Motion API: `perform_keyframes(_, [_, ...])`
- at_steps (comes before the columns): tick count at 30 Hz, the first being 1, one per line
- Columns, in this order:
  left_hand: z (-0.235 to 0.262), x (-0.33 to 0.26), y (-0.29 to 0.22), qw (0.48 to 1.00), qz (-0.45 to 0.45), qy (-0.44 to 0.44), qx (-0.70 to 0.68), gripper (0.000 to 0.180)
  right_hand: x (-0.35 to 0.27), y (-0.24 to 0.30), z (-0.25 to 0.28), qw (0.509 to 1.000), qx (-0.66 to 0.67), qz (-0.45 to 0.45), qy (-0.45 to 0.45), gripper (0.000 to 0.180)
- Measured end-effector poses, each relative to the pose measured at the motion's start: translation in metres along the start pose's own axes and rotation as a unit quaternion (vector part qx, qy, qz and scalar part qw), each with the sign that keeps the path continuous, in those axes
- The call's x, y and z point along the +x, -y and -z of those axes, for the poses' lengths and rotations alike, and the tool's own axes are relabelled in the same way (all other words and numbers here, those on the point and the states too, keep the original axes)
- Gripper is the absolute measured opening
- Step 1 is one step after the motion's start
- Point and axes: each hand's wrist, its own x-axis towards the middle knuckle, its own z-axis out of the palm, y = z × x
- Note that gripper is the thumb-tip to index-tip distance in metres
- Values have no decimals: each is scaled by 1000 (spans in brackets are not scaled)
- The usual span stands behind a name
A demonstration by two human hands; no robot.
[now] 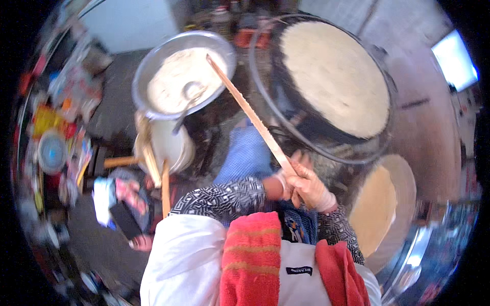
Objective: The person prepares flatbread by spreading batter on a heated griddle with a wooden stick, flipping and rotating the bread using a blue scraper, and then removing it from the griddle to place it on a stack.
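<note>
- Landmark: the round griddle (334, 76), covered edge to edge with a thin pale sheet of batter.
- Far left of the griddle: cluttered shelf of packets and containers (51, 137), blurred, kinds unclear.
- Left of the griddle, well apart from its rim: wide metal bowl (153, 61) of white batter, ladle (189, 94) resting in it. White bucket (168, 145) below the bowl.
- Long flat wooden stick (250, 115) runs from just below the griddle up and left; its tip lies over the bowl's rim.
- Left hand (280, 186) and right hand (311, 188) sit together just below the griddle's near edge, both closed around the stick's lower end.
- Right and below the griddle: round tan tray (377, 204), tilted.
- Risk, as judged: the stick's far tip could knock the bowl or ladle if swung; sleeves close to the griddle rim could brush it.
- Room: tight gap between bowl and griddle; open space mainly above the griddle surface.
</note>
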Motion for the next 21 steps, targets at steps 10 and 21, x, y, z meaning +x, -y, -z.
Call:
perform_keyframes(10, [-76, -167, -25, 941, -37, -70, -328, 42, 51, 38, -96, 971, -118, -110, 175, 36])
perform_keyframes(21, [-107, -217, 13, 881, -125, -96, -445, 43, 178, -103, -279, 847, -326, 2, 420, 53])
